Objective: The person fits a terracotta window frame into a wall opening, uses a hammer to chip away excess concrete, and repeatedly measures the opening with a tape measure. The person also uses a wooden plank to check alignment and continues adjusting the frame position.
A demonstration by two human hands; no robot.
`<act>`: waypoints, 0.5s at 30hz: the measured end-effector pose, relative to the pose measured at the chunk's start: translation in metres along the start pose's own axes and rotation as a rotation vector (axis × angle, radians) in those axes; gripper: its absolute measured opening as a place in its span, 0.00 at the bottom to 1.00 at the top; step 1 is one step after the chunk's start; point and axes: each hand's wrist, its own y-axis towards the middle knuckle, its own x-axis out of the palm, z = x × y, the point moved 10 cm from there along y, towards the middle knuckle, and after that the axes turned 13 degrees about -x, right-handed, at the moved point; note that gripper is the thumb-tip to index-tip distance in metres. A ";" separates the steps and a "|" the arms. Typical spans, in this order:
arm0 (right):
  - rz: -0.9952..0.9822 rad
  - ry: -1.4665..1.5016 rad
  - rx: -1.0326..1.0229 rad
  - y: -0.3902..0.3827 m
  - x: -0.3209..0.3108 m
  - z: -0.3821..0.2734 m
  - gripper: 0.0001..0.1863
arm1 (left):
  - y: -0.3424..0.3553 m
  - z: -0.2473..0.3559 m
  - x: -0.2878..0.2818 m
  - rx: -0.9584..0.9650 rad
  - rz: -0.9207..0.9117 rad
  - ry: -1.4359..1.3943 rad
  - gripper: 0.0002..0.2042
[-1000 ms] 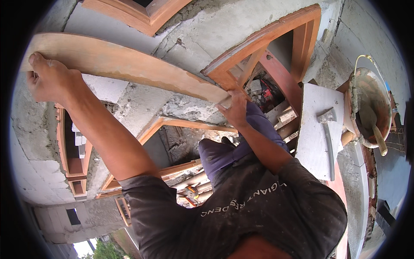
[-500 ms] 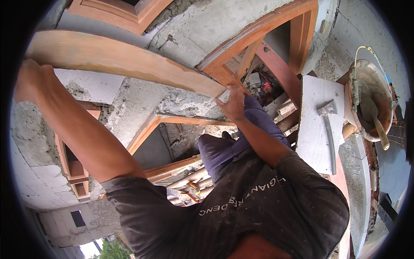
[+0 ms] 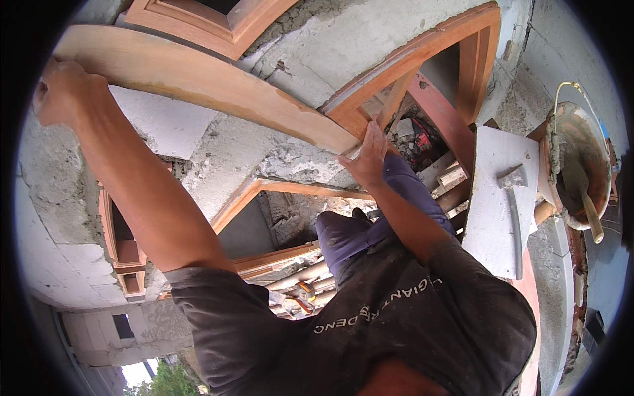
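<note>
A long pale wooden board (image 3: 198, 76) lies along the rough grey wall, slanting down from the upper left to the middle. My left hand (image 3: 71, 92) is closed around its far-left end; the fingertips are partly hidden. At the board's right end, my right hand (image 3: 370, 157) rests with straightened fingers and the thumb apart. Its fingertips touch the corner where the board meets an orange-brown wooden window frame (image 3: 403, 69). A damp-looking darker strip runs along the board's lower edge.
At right, a hatchet-like hammer (image 3: 513, 204) lies on a white block (image 3: 485, 198). Beside it stands a mortar-stained bucket (image 3: 551, 148) holding a trowel (image 3: 584, 191). Another wooden frame (image 3: 241, 201) opens below the board. Poles (image 3: 297, 275) and rubble show beneath me.
The board's left end has risen a little against the wall, with my left hand on it. My right fingers have straightened upward at the right end. The whole view has shifted slightly.
</note>
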 end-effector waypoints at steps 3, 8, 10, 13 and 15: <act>-0.017 0.047 0.046 -0.003 -0.002 0.004 0.60 | -0.021 0.016 0.013 0.125 -0.063 0.141 0.14; 0.014 0.062 0.026 -0.004 -0.002 0.000 0.59 | -0.030 0.024 0.018 0.170 -0.112 0.303 0.14; 0.034 0.055 0.025 0.000 -0.004 0.006 0.59 | -0.032 0.017 0.023 0.138 -0.110 0.274 0.15; 0.030 0.070 0.003 0.003 -0.005 -0.002 0.58 | -0.030 0.029 0.021 0.261 -0.097 0.349 0.16; 0.038 0.069 -0.009 -0.002 -0.008 -0.002 0.58 | -0.024 0.026 0.015 0.252 -0.101 0.458 0.21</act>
